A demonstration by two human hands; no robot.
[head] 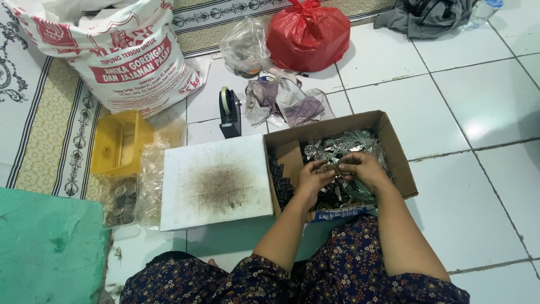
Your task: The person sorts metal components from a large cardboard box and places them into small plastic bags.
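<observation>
Both my hands are down inside an open cardboard box (pixel 394 141) on the white tiled floor. The box holds a heap of small shiny metal parts (pixel 351 143) and dark pieces (pixel 280 179) along its left side. My left hand (pixel 312 179) and my right hand (pixel 363 167) meet in the middle of the heap, fingers curled around small metal parts. What exactly sits between the fingers is too small to tell.
A stained white board (pixel 216 181) lies left of the box. Behind it stands a black tape dispenser (pixel 229 112). A yellow plastic basket (pixel 118 143), clear bags of parts (pixel 121 200), a large printed sack (pixel 121 53), a red bag (pixel 308 34) and a green mat (pixel 48 247) surround them.
</observation>
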